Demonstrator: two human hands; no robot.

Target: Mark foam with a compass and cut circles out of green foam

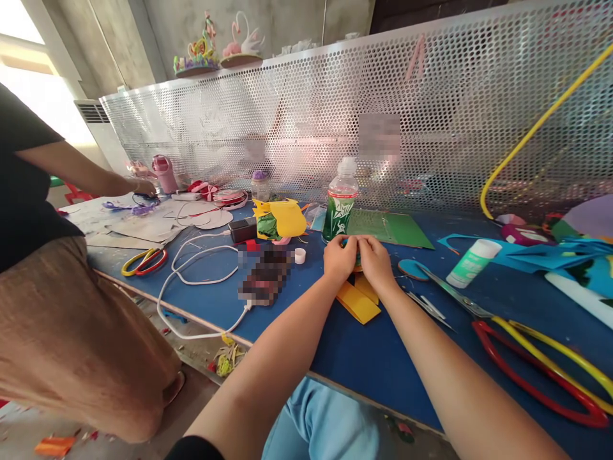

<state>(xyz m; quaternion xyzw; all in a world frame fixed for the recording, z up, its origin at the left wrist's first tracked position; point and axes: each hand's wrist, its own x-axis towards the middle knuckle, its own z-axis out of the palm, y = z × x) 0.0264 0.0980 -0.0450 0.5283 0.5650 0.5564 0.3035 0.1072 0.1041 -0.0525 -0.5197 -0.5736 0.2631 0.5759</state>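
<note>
Left hand (341,259) and right hand (376,259) meet, fingers curled closed around a small, mostly hidden piece (357,262), apparently to steady it from both sides; a yellow strip (359,305) shows at six o'clock, a glue stick (473,264) at three, seemingly for easy reach

Nearer than green-labelled bottle (340,207): small item (358,259) held between left hand (340,260) and right hand (376,260), mostly covered, identity unclear. Left of bottle, nearer: dark device (267,276) pixelated, details unreadable. Far left of bottle: co-worker (81,319) cut off, head out of frame. Far right: yellow hose (548,117), white tube (580,300) run past edge.
</note>
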